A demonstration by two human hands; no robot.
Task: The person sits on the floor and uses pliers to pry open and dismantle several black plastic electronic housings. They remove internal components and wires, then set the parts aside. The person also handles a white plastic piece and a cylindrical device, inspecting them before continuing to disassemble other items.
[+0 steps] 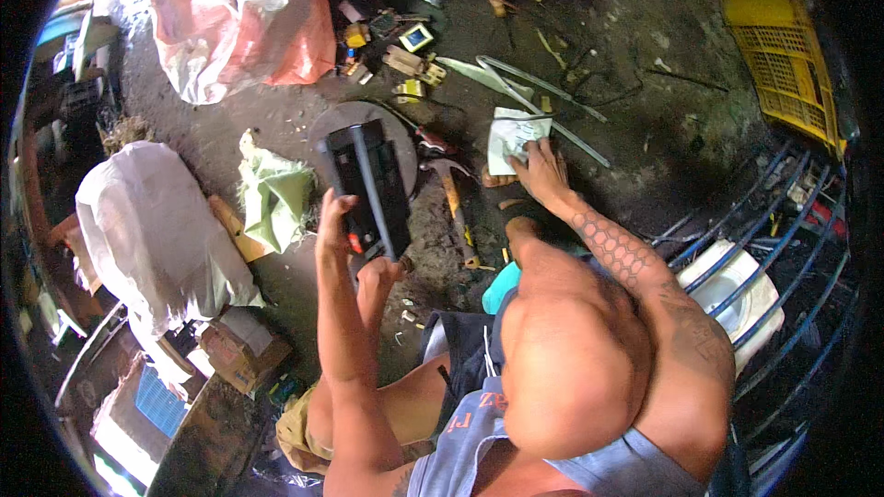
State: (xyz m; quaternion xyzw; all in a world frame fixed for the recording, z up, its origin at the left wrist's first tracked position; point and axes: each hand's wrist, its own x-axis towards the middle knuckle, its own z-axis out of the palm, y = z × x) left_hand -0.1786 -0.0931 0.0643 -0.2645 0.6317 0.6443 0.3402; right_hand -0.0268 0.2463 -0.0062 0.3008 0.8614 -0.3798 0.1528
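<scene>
My left hand (333, 225) grips the lower left edge of a long black plastic casing (368, 186), holding it tilted above a round dark metal plate (401, 133) on the ground. My right hand (541, 172) reaches forward, its fingers on a crumpled white sheet (512, 136) lying on the dirt floor. A claw hammer (449, 191) with a wooden handle lies between the two hands. I am crouched, with my knees below the casing.
Large white and orange sacks (235, 14) and a white sack (152, 225) lie to the left. Small parts (405, 60) and pale strips (525, 92) are scattered ahead. A yellow crate (783, 55) stands at right, above blue tubing (773, 248).
</scene>
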